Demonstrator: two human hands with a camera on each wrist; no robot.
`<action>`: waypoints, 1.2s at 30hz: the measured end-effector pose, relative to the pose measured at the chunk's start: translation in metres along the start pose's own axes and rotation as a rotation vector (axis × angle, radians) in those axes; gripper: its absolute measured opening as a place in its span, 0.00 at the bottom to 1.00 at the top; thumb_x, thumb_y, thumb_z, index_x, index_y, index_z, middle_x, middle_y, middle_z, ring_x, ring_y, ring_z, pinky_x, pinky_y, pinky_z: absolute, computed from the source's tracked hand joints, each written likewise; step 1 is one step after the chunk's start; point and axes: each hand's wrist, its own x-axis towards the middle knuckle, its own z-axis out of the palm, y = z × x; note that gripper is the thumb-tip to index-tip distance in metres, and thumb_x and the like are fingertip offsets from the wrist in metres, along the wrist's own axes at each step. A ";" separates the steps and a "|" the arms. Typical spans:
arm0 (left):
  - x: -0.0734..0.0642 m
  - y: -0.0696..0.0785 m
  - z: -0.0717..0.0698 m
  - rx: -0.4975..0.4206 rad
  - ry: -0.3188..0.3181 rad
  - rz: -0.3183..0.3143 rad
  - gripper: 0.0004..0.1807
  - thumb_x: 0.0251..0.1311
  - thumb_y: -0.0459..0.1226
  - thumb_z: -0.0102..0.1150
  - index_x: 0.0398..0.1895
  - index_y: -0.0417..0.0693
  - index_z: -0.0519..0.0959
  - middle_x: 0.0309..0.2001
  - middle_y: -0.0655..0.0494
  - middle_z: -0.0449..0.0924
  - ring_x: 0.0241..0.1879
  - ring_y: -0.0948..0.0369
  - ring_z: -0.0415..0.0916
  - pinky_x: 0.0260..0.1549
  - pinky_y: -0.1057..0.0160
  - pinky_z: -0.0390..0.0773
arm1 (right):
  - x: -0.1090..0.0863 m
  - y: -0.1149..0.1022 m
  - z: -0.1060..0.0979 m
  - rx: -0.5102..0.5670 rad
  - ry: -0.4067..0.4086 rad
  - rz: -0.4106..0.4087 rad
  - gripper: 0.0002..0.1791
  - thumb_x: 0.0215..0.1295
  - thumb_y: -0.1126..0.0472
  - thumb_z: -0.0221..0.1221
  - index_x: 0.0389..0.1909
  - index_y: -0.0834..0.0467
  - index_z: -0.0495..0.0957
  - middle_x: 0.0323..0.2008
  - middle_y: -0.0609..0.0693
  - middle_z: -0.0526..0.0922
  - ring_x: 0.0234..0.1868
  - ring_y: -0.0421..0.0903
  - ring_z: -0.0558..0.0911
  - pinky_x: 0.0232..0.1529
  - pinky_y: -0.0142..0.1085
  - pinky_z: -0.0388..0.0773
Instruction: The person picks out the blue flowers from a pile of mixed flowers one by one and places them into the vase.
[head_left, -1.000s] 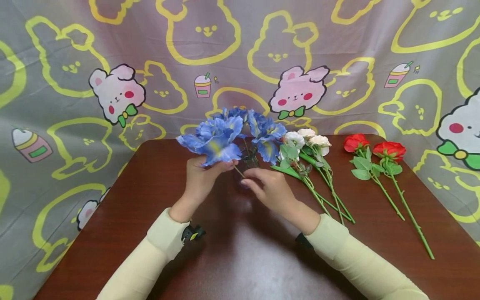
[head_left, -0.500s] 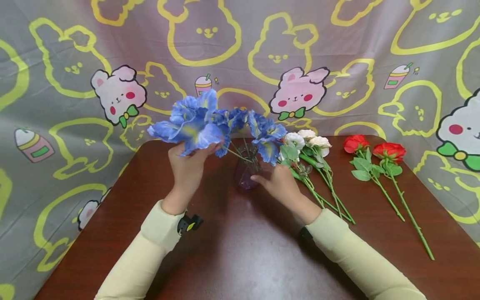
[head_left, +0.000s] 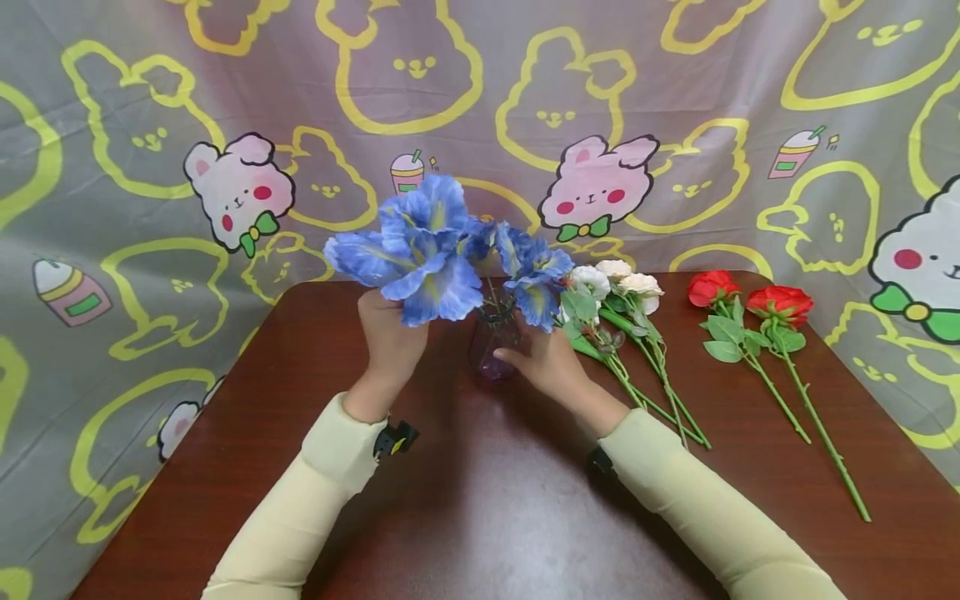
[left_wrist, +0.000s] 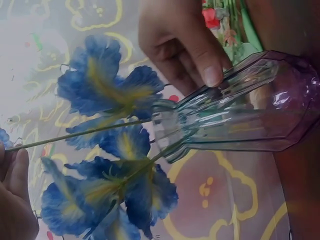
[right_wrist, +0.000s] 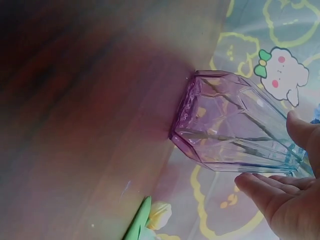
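My left hand (head_left: 393,342) pinches the stem (left_wrist: 75,134) of a blue iris (head_left: 431,262) whose big bloom hides the fingertips in the head view. The stem runs to the mouth of a clear faceted glass vase (left_wrist: 225,130), tinted purple toward its base. At the vase's right side, my right hand (head_left: 555,367) holds it near the neck, thumb (right_wrist: 302,132) on one side and fingers (right_wrist: 265,195) on the other. More blue irises (head_left: 534,271) stand in the vase, their stems visible through the glass.
Right of the vase, white and cream flowers (head_left: 637,287) with green stems lie on the brown table (head_left: 517,517). Two red roses (head_left: 780,304) lie farther right. A patterned cloth (head_left: 480,100) hangs behind the table.
My right hand has let go of the iris stem and moved onto the vase. My left hand first went up and left, then back right, bringing the stem to the vase mouth.
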 end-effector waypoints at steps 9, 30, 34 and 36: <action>-0.011 -0.016 0.008 0.245 -0.145 0.035 0.17 0.47 0.18 0.53 0.06 0.33 0.65 0.11 0.60 0.56 0.15 0.66 0.51 0.14 0.69 0.50 | 0.003 0.000 0.000 -0.055 0.006 0.001 0.21 0.58 0.57 0.70 0.46 0.68 0.80 0.26 0.57 0.80 0.30 0.52 0.77 0.34 0.48 0.75; -0.023 -0.049 0.014 0.433 -0.215 -0.157 0.16 0.44 0.17 0.49 0.04 0.31 0.64 0.09 0.62 0.55 0.12 0.71 0.51 0.13 0.70 0.49 | 0.007 0.002 0.001 0.013 0.032 -0.002 0.22 0.54 0.63 0.72 0.49 0.66 0.80 0.48 0.60 0.82 0.49 0.56 0.80 0.49 0.47 0.78; -0.026 -0.071 0.009 0.434 -0.228 -0.161 0.15 0.46 0.17 0.51 0.06 0.31 0.70 0.09 0.60 0.58 0.12 0.72 0.52 0.12 0.71 0.51 | 0.007 0.002 0.000 0.025 0.029 0.013 0.20 0.55 0.63 0.71 0.47 0.67 0.80 0.44 0.60 0.84 0.46 0.55 0.81 0.46 0.47 0.79; -0.027 -0.077 0.007 0.426 -0.233 -0.134 0.13 0.46 0.17 0.52 0.08 0.32 0.75 0.09 0.60 0.60 0.12 0.70 0.54 0.12 0.71 0.53 | 0.007 0.002 0.000 0.041 0.024 0.025 0.21 0.55 0.63 0.71 0.48 0.68 0.79 0.42 0.59 0.84 0.45 0.54 0.81 0.45 0.46 0.79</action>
